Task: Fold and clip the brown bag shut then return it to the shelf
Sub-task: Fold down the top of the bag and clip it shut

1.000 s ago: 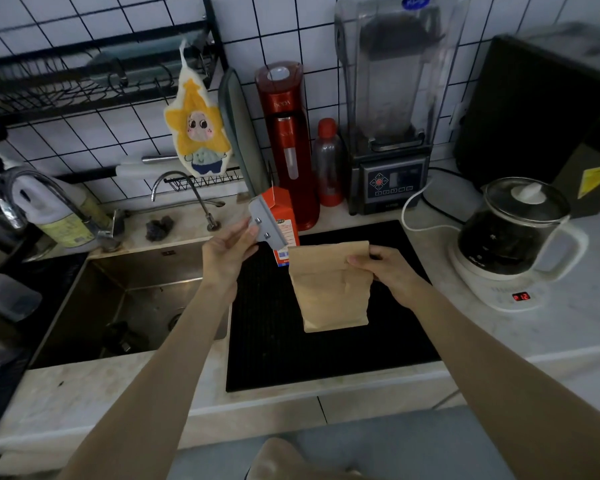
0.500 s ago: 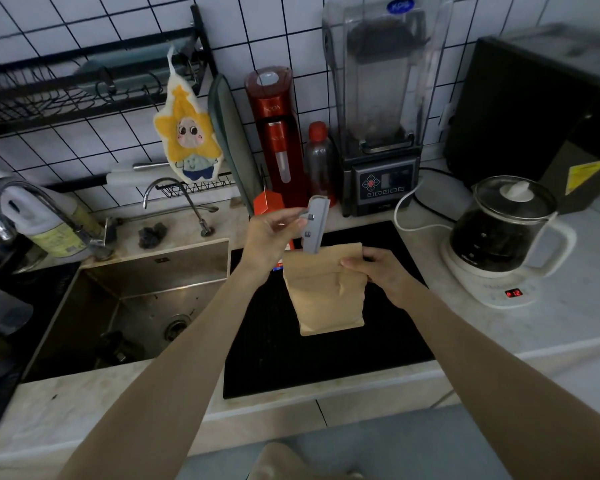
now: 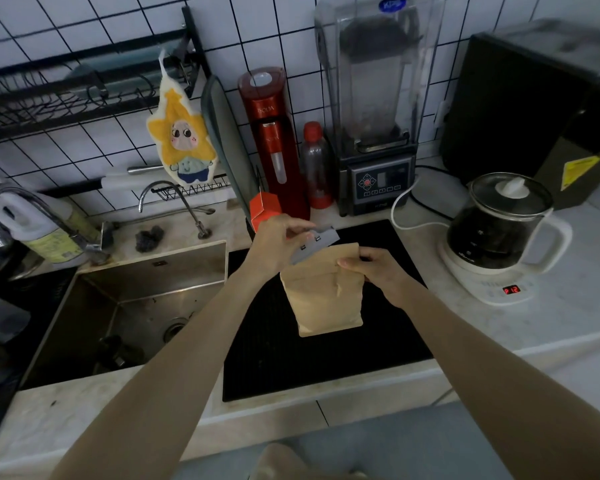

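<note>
The brown paper bag (image 3: 326,299) stands upright on the black mat (image 3: 326,362), its top folded over. My right hand (image 3: 371,268) pinches the folded top at its right side. My left hand (image 3: 278,237) grips a grey bag clip (image 3: 314,245), which lies slanted along the bag's top left edge and touches it. Whether the clip's jaws are around the fold I cannot tell.
An orange carton (image 3: 264,209) stands just behind my left hand. A red soda maker (image 3: 271,140), a bottle (image 3: 316,164) and a blender (image 3: 374,109) line the back wall. A glass kettle (image 3: 499,233) sits right; the sink (image 3: 132,306) lies left.
My left hand brought the clip from the left, turned it from upright to nearly level, and lowered it onto the bag's folded top. The right hand kept its hold on the fold.
</note>
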`<state>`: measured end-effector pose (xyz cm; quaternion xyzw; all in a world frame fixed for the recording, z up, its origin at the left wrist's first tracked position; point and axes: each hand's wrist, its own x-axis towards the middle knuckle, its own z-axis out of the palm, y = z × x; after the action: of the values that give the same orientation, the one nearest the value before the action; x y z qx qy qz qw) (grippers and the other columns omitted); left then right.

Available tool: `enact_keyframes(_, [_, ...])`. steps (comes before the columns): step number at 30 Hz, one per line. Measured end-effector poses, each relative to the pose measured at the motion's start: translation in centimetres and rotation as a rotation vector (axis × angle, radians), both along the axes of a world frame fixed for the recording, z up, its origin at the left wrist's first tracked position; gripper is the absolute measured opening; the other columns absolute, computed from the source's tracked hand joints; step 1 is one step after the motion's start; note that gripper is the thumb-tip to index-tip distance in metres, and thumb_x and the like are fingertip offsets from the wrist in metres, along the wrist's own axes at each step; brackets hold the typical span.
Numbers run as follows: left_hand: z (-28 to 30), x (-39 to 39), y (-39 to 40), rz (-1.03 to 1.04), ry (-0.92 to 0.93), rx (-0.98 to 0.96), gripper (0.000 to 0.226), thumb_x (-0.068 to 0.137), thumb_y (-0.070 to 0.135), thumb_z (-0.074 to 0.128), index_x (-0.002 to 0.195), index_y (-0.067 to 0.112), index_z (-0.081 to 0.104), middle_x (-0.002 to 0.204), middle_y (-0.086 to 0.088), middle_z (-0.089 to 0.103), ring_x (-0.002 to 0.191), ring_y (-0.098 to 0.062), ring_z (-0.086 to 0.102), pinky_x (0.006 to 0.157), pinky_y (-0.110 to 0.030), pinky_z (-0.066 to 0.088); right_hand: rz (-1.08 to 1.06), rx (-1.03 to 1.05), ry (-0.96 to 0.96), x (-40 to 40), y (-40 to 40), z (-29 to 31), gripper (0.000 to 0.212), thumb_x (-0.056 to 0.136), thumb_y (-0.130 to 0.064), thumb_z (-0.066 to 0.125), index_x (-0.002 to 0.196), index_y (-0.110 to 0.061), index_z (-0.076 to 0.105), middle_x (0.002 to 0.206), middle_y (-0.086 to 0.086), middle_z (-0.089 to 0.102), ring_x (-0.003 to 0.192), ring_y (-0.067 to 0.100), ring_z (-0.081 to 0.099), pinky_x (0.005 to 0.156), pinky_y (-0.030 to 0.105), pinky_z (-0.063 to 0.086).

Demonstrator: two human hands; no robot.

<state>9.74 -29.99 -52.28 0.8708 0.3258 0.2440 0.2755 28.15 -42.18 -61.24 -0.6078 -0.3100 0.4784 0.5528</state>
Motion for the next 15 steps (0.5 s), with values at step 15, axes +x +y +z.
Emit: enact_keyframes(15, [0.04, 0.41, 0.53, -0.12, 0.272, 0.132, 0.021, 0.094, 0.021, 0.073, 0.114, 0.021, 0.079, 0.091, 0.011, 0.059, 0.083, -0.002, 0.056, 0.068, -0.01, 0.038, -0.021, -0.015, -0.003, -0.38, -0.28, 0.56, 0.025, 0.085, -0.017, 0.081, 0.11, -0.013, 0.078, 0.102, 0.008, 0.08, 0.1, 0.026, 0.076, 0.089, 0.036, 0.059])
